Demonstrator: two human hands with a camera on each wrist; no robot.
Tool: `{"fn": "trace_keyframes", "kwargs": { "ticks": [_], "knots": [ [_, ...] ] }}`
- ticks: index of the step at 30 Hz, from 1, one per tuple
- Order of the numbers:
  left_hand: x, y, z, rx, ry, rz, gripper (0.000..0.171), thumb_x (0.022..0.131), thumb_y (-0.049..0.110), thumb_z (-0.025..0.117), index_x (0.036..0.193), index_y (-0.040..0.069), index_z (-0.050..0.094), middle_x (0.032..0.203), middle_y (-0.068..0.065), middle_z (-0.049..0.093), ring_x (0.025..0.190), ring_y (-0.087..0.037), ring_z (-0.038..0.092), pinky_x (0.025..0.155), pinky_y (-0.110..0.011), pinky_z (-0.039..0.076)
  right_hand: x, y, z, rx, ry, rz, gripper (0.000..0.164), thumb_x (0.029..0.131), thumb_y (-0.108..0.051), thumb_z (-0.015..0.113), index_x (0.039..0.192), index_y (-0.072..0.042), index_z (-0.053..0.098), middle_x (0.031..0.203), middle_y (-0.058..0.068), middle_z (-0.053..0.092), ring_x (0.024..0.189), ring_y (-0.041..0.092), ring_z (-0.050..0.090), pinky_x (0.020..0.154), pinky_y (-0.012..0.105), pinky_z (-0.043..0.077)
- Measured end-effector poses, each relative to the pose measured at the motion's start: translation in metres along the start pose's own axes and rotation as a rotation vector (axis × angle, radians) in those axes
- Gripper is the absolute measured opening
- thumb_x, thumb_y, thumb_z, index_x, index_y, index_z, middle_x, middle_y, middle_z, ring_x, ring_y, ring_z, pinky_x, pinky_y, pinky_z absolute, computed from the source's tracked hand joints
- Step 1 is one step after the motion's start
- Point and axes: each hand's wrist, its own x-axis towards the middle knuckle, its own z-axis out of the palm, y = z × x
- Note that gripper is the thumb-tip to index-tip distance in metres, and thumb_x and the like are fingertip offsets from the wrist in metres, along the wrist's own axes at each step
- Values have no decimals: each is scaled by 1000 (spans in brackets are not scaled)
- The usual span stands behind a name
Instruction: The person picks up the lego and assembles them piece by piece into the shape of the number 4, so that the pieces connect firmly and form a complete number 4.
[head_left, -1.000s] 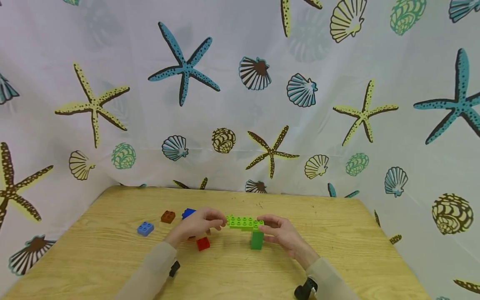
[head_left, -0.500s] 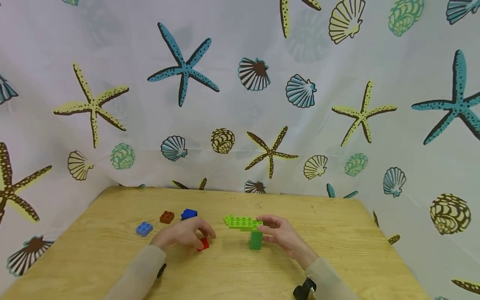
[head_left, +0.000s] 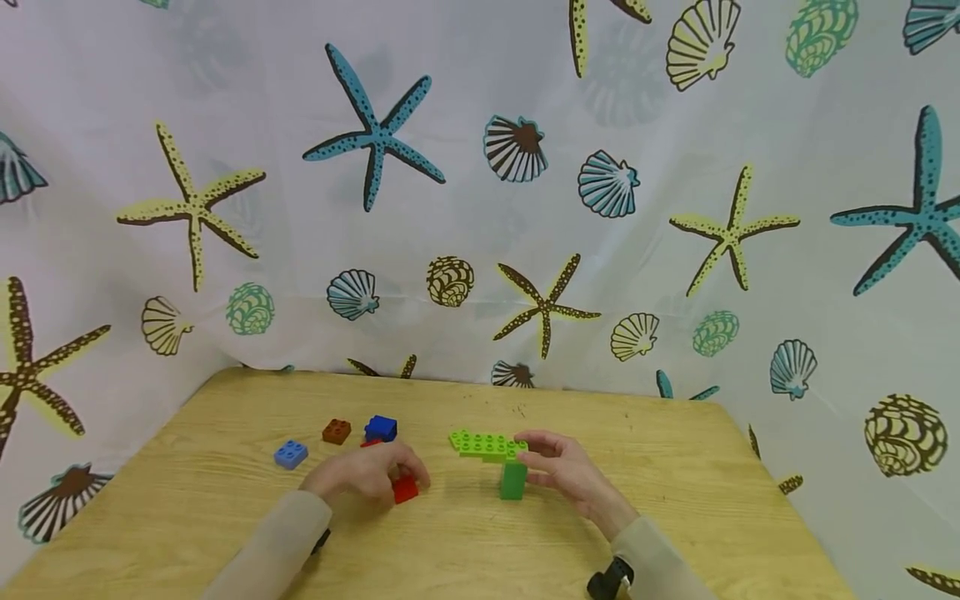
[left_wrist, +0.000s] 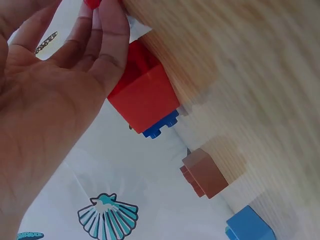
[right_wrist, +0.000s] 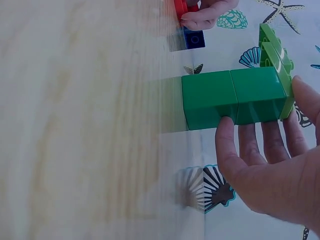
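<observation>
Seashells and starfish pattern the white cloth (head_left: 465,217) hanging behind a pale wooden surface (head_left: 675,475). Well apart from each other, both hands are occupied: the right hand (head_left: 562,471) holds an upright green column (head_left: 513,482) of two stacked blocks, fingers along its side and thumb on the lime-green bricks (head_left: 483,447) capping it, while the left hand (head_left: 363,473) pinches a small red brick (head_left: 406,490) at its fingertips, left of the column. Those lime-green bricks jut leftward with nothing beneath their far end, so a downward push there could tip the column or pry the joint loose, especially if the right hand slackened. A larger red brick (left_wrist: 145,97) sits close beside the left hand; a careless knuckle could knock it into the dark blue brick (head_left: 381,428) behind. Farther left, the brown brick (head_left: 337,431) and light blue brick (head_left: 291,454) seem safely distant. With fingertips alone gripping it, the small red brick might twist or slip.
</observation>
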Motion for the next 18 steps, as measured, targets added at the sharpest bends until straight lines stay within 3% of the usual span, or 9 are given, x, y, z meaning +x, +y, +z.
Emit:
{"fn": "trace_keyframes", "kwargs": {
  "ticks": [6,14,18],
  "knots": [
    [6,-1,0,37,-6,50,41,71,-16,72,101,12,73,105,-1,65,95,-21,56,85,-42,51,0,0,0,-4,2,-2,52,93,-24,69,137,-1,53,125,5,60,102,10,61,94,41,52],
    [11,1,1,6,46,-27,40,68,-7,77,101,15,74,101,1,65,91,-20,56,79,-37,49,0,0,-1,-8,3,-3,53,93,-24,69,137,-1,53,125,5,60,102,10,61,97,46,50],
    [11,4,-1,12,88,-9,39,68,-2,81,104,12,74,105,0,67,96,-20,59,82,-40,52,0,1,0,-6,-5,-9,54,93,-24,68,138,1,51,125,5,60,103,10,60,97,46,50]
  ]
}}
